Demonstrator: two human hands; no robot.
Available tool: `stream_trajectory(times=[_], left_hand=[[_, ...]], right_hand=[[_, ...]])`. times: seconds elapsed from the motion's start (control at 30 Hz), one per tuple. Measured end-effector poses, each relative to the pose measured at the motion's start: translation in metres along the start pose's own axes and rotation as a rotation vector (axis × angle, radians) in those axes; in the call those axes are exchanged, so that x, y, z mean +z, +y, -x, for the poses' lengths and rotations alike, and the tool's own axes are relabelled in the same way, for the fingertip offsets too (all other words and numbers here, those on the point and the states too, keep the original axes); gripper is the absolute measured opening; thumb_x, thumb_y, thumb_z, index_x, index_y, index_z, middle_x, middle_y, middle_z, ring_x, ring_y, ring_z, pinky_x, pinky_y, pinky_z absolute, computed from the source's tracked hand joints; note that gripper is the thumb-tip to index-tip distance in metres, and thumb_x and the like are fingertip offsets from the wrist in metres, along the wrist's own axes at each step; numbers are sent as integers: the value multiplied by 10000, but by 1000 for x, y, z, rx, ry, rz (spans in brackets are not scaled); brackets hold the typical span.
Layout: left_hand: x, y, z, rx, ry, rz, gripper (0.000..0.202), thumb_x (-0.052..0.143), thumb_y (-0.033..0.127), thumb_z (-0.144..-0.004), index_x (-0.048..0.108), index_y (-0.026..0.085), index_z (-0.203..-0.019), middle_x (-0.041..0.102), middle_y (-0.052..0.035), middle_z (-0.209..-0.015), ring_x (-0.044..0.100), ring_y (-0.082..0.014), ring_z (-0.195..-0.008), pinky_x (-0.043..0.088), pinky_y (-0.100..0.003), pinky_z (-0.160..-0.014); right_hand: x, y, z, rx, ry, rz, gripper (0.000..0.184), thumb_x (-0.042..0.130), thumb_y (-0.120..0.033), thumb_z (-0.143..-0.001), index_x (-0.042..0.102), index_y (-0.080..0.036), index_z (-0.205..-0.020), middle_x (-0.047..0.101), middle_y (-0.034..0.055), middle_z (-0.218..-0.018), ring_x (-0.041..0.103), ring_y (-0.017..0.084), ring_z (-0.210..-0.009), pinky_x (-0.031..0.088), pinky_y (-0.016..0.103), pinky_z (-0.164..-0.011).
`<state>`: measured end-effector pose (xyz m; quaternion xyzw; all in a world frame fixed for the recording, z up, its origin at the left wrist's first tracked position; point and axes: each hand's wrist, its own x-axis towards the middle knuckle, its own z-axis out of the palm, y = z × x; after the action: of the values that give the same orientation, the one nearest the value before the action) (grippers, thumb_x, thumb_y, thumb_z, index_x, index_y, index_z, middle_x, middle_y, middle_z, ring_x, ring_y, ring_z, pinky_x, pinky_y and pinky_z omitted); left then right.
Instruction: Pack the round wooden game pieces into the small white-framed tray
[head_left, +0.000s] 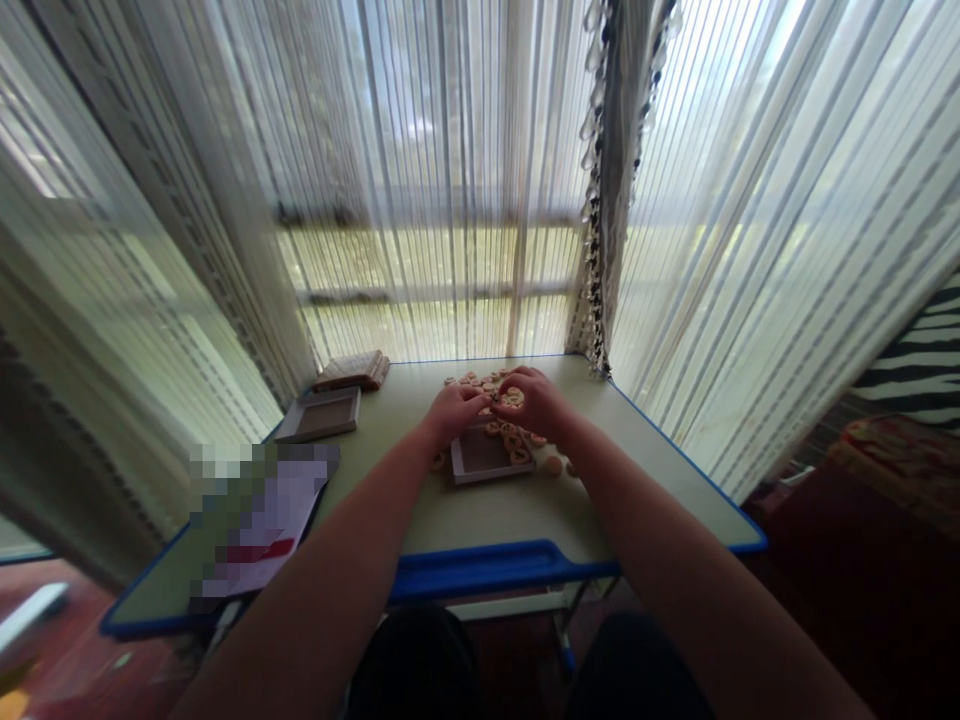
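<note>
Round wooden game pieces (517,455), which look like Chinese chess discs, lie partly in the right side of a shallow open box (484,458) in the middle of the table. More loose discs (470,379) spread out behind and around it. Over the box's far edge, my left hand (456,410) and my right hand (534,398) meet at the fingertips. Both are closed in a pinch, and a small disc with dark marks seems to be between them, mostly hidden by the fingers. A single disc (553,465) rests just right of the box.
A second shallow tray or lid (321,414) lies at the left, in front of a folded board or book (352,370). Nearer, a blurred device or sheet (277,510) sits by the left edge. The table (480,525) has a blue rim; curtains (450,180) hang behind it.
</note>
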<state>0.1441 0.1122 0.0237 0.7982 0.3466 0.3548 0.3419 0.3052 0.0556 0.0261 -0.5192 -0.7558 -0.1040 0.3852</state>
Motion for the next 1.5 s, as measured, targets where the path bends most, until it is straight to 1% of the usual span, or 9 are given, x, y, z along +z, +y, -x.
stream_trajectory(times=[0.23,0.37,0.67,0.77,0.87,1.0,1.23,1.4,1.5], left_hand=[[1,-5,-2,-11,-1,49,301,516,339,-653,682,98,-721,558,4,-554,514,-124,-584,411,-254,-581],[-2,-4,-1,-6,21,11,301,520,344,-648,682,96,-698,546,6,-532,509,-127,-576,401,-255,-582],[-3,-1,-1,-47,30,-63,294,506,328,-654,688,100,-688,564,0,-528,505,-124,-553,387,-233,-538],[-7,0,0,12,38,-142,288,515,310,-653,693,113,-763,625,-18,-632,508,-120,-567,397,-235,-562],[-12,3,2,126,10,-237,313,550,290,-633,682,160,-885,661,-16,-760,502,-112,-577,402,-234,-587],[-15,8,5,226,-63,-311,332,584,306,-634,677,203,-935,672,-6,-779,530,-128,-641,405,-234,-655],[-17,7,5,257,-86,-355,316,580,369,-665,677,194,-910,671,-10,-792,544,-137,-670,395,-232,-676],[-17,5,4,255,-108,-341,320,569,387,-672,668,172,-888,663,-18,-797,537,-128,-651,393,-230,-652],[-16,6,6,233,-126,-327,339,563,427,-668,666,168,-863,658,-21,-783,536,-128,-641,396,-232,-642]], right_hand=[[-1,2,1,-5,-18,-3,214,635,-366,-654,604,-181,-757,559,49,-835,512,177,-817,398,309,-745],[0,2,1,-22,-12,-13,264,653,-348,-633,603,-182,-833,574,48,-859,517,178,-822,397,307,-749],[1,-5,1,-60,-37,-10,162,623,-303,-677,645,-198,-799,595,44,-866,533,158,-799,393,287,-756],[1,-5,0,-44,-47,16,188,636,-339,-661,648,-188,-772,601,51,-843,531,165,-792,389,297,-757],[1,-2,1,-22,-76,37,224,633,-372,-662,654,-186,-785,607,57,-837,533,172,-793,387,306,-756],[1,1,1,0,-73,50,260,639,-392,-655,664,-191,-818,618,65,-852,546,190,-830,393,316,-762],[0,2,-1,4,-100,-49,249,631,-376,-676,683,-190,-833,644,57,-822,576,170,-803,417,291,-746],[-3,-1,-1,86,-150,-85,240,636,-323,-666,681,-181,-855,653,46,-784,576,152,-715,430,273,-677],[-2,0,1,100,-160,-112,233,610,-285,-681,673,-179,-878,649,44,-808,574,149,-726,437,269,-675]])
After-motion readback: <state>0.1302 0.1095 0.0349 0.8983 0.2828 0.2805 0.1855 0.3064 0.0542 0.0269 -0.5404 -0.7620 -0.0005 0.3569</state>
